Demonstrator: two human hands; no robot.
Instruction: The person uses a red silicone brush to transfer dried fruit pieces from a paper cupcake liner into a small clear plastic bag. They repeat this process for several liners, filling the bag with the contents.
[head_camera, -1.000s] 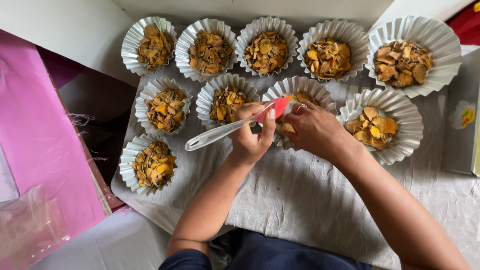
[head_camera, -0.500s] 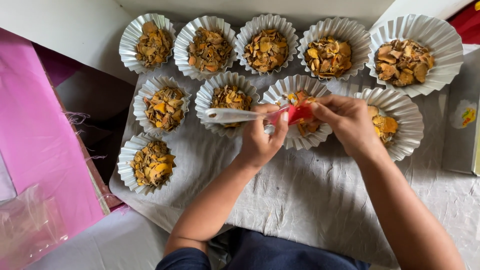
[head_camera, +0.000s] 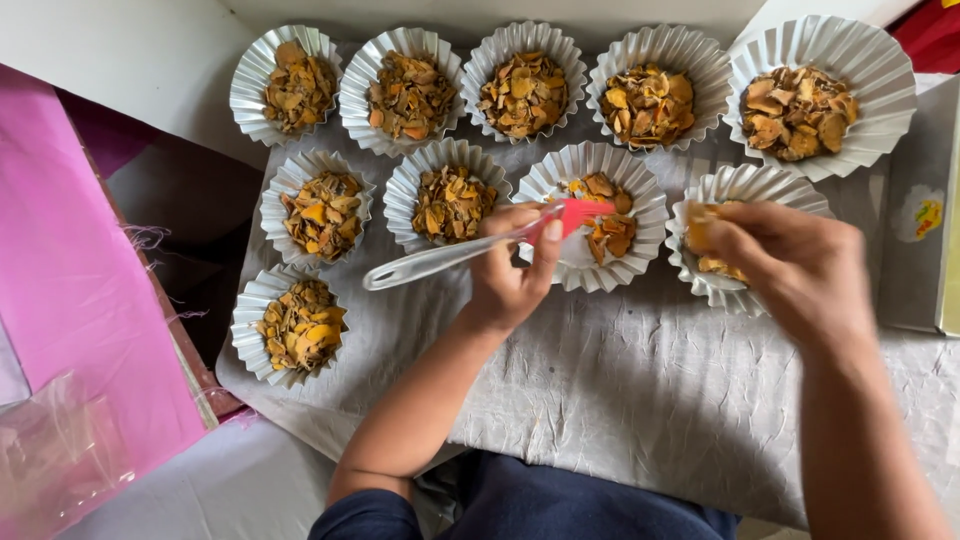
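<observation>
Left hand (head_camera: 510, 275) fingers clamp the clear-handled red brush (head_camera: 470, 250); right hand (head_camera: 790, 265) fingers pinch a yellow chip (head_camera: 700, 232).

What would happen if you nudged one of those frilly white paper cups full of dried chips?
The pleated paper cup looks thin, so it would probably slide easily on the grey cloth and crumple if pinched. Its wide, low shape suggests it is unlikely to tip. The dried chips lie loose and heaped, so some might spill.

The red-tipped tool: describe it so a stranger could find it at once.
On the grey cloth stand rows of pleated white paper cups. In the middle row the left hand holds the tool over the third cup. It alone has a clear handle and red head.
</observation>
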